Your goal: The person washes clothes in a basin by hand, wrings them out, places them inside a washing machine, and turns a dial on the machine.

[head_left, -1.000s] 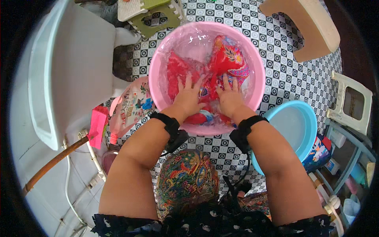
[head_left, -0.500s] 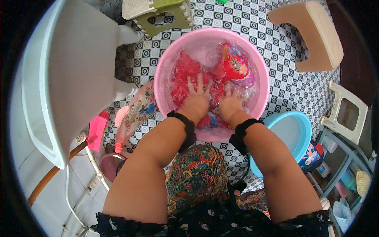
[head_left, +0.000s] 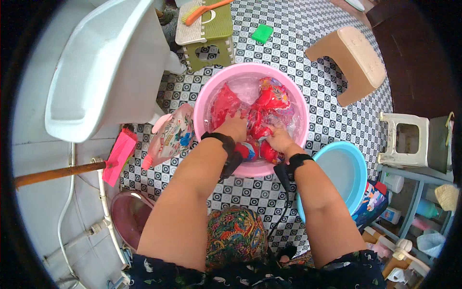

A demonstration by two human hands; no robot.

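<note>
2 hands [head_left: 234, 127] touch red cloth [head_left: 272, 99] (part floral) in a pink basin [head_left: 252, 68].

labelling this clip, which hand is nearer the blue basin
Right: the right hand is inside the pink tub, ahead and left of the blue basin; the left hand is there too, farther left.

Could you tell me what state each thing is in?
Cloth: wet, bunched
Left hand: on the cloth, grip unclear
Right hand: on the cloth, grip unclear
Pink tub: upright, holding water
Blue basin: upright, partly hidden
Bottle: pink cap on
Green stool: unfolded, upright
Brush: lying on that stool
Beige stool: upright
Green pad: lying flat
</note>
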